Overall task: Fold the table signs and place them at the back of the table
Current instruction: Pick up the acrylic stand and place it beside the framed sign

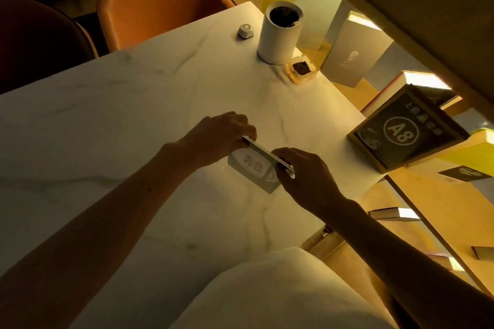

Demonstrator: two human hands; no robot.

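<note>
Item: sign (252, 168), white card, standing tent-wise at mid-bench (107, 128), top ridge pinched at both ends. Left hand (222, 132): fingers closed on far end, wrist low. Right hand (304, 171): fingertips pinching near end, forearm angled in. Advice: likely best to press both leaves flush along the ridge, square the base, then carry it back toward the cylinder (280, 32).

- Table sign (254, 168) stands on table (133, 128), near centre.
- Left hand (222, 133) at sign's 10 o'clock end, right hand (304, 176) at its 4 o'clock end, both on top edge.
- Cylinder container (279, 35) at 12 o'clock; small dish (302, 69) just beside it.
- Framed plaque (406, 131) at 2 o'clock, on table edge.
</note>
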